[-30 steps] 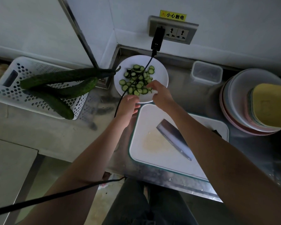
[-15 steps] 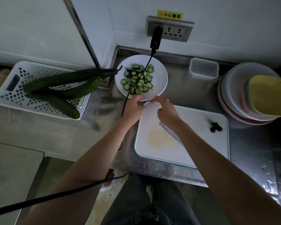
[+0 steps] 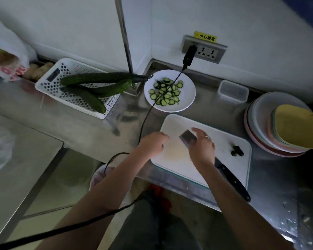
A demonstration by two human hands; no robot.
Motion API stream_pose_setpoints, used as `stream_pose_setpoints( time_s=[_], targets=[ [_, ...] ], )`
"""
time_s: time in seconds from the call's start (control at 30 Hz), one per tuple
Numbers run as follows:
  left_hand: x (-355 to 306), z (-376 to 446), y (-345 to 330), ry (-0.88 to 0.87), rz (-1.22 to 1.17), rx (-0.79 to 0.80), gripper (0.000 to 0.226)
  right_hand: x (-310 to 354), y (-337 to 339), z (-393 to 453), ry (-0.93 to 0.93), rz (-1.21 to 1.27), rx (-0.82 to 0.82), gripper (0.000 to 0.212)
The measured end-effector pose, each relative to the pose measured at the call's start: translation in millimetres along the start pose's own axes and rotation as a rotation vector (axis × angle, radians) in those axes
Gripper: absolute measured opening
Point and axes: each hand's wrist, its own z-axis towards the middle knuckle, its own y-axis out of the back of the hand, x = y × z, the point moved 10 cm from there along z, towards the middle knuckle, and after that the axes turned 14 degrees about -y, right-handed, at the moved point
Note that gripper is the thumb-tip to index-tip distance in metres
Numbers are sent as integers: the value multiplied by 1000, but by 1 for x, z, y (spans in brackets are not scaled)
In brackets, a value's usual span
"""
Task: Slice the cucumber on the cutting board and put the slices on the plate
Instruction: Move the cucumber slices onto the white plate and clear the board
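White cutting board (image 3: pixel 186 166) is being hovered over by both hands: left hand (image 3: pixel 153 143) loosely curled, holding nothing; right hand (image 3: pixel 202 145) spread above the knife (image 3: pixel 229 175); cucumber slices (image 3: pixel 165 92) are being held by the plate (image 3: pixel 187 98).

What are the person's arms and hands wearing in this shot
Both forearms are bare, no sleeves showing. The right hand wears a plain silver ring on one finger. The left hand shows no ring, watch or glove.

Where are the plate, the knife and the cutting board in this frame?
plate (image 3: pixel 186 91), head view, on the bare white rim right of the slices.
knife (image 3: pixel 232 179), head view, on the dark handle below the right wrist.
cutting board (image 3: pixel 224 141), head view, on the bare white surface right of the hand.
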Motion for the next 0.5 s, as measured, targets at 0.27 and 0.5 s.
stream_pose_setpoints(
  time_s=[0.27, 0.5],
  targets=[
    [-14, -21, -31, -3, 287, 221, 58, -153, 40, 42, -342, -153, 4, 48],
    [-13, -26, -27, 11, 341, 310, 65, -126, 28, 33, -133, 8, -15, 48]
  ],
)
